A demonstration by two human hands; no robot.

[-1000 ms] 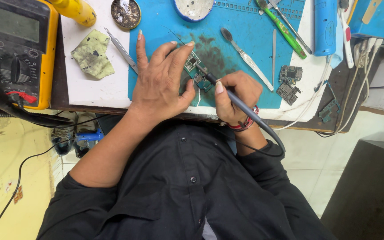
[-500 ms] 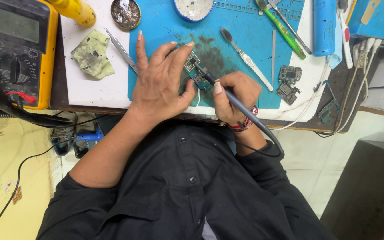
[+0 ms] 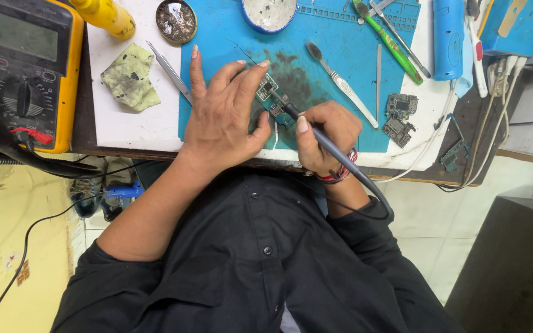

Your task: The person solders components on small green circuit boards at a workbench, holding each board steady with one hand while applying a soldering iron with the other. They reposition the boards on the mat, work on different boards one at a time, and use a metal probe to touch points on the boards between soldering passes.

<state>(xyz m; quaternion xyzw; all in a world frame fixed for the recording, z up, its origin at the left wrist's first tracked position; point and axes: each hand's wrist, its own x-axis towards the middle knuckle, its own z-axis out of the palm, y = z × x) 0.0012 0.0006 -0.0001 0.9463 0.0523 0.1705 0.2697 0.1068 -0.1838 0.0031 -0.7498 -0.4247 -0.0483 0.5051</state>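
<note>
The left hand [image 3: 223, 117] is pinning the small circuit board [image 3: 271, 98] flat, fingers spread; the right hand [image 3: 328, 132] is gripping the soldering iron [image 3: 325, 145], tip working a joint; steadiness appears essential.

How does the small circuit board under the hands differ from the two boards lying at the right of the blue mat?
The small green circuit board is pinned by the left hand, and the soldering iron in the right hand meets it; the two loose boards lie untouched. It looks green, they look dark grey. It sits mid-mat, they at the blue mat edge. All lie flat.
</note>
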